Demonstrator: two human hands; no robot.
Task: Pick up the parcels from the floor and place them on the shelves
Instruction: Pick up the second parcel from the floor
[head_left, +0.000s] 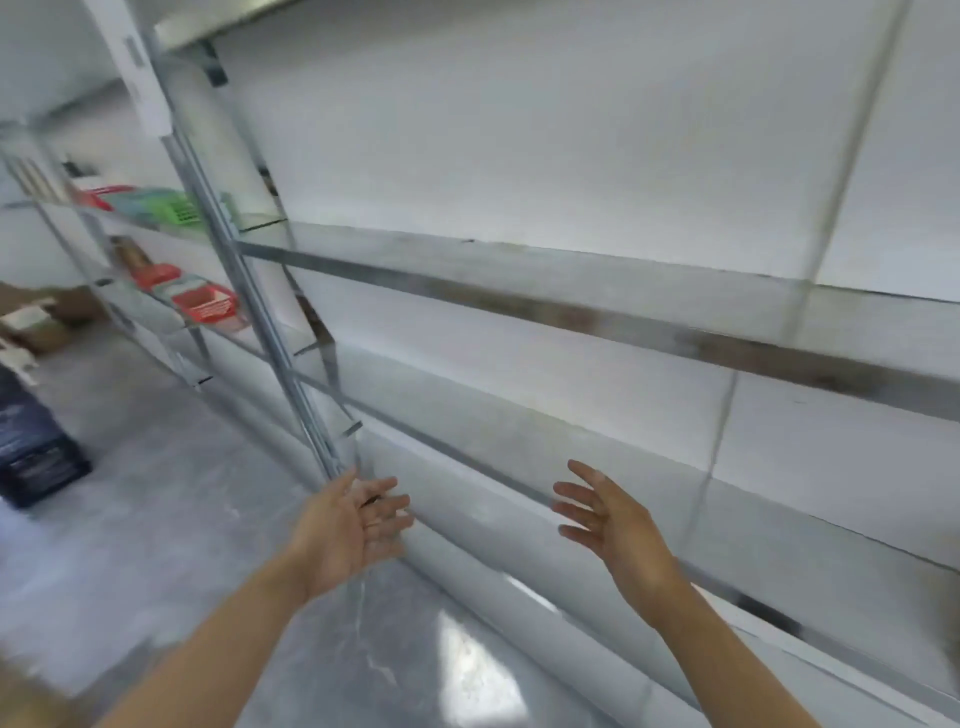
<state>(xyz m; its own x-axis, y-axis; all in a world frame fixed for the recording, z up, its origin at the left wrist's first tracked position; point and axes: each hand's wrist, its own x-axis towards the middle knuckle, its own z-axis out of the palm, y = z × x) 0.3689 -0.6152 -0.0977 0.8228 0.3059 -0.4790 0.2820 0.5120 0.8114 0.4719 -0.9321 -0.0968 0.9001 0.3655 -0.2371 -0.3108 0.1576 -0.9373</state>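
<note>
Both of my hands are held out in front of a metal shelving unit (571, 306). My left hand (353, 525) is open, palm turned up, fingers spread, near the unit's upright post (270, 322). My right hand (608, 519) is open too, fingers apart, in front of the lower shelf (467, 447). Neither hand holds anything. The shelves directly ahead are bare. A dark blue parcel (31, 447) stands on the floor at the far left. The picture is blurred by motion.
A further shelf bay at the left holds red baskets (205, 304) and a green basket (171, 208). Brown cardboard boxes (47, 322) lie on the grey floor (171, 519) at the far left. A white wall backs the shelves.
</note>
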